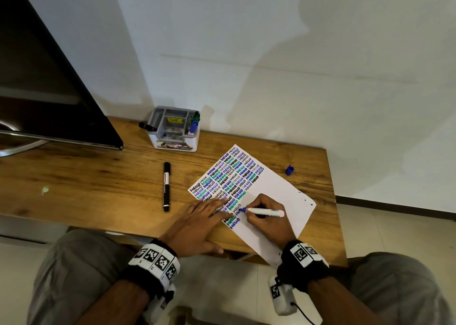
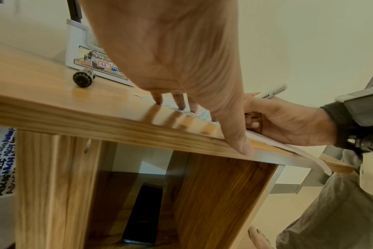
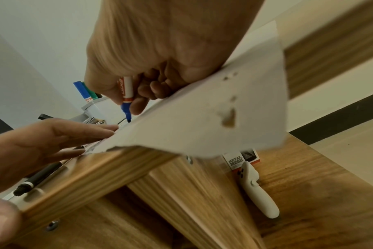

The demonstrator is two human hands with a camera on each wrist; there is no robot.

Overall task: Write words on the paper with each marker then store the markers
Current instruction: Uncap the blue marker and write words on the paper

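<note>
A white paper [image 1: 278, 188] covered with rows of "HELLO" lies on the wooden table [image 1: 86, 176]. My right hand [image 1: 266, 213] grips an uncapped blue marker [image 1: 264, 211], its tip touching the paper; the same blue marker [image 3: 127, 101] shows in the right wrist view. My left hand [image 1: 202, 221] lies flat with straight fingers [image 2: 179, 102] pressing the paper's left part, thumb [image 2: 238, 139] over the table edge. The blue cap [image 1: 289, 169] sits on the table right of the paper. A capped black marker [image 1: 166, 186] lies left of the paper.
A grey organiser [image 1: 172, 129] at the back by the wall holds a blue and a green marker [image 1: 195, 122]. A dark monitor [image 1: 44, 82] stands at the left. The paper's near corner [image 3: 224, 118] overhangs the table edge. A shelf below holds a dark phone [image 2: 143, 214].
</note>
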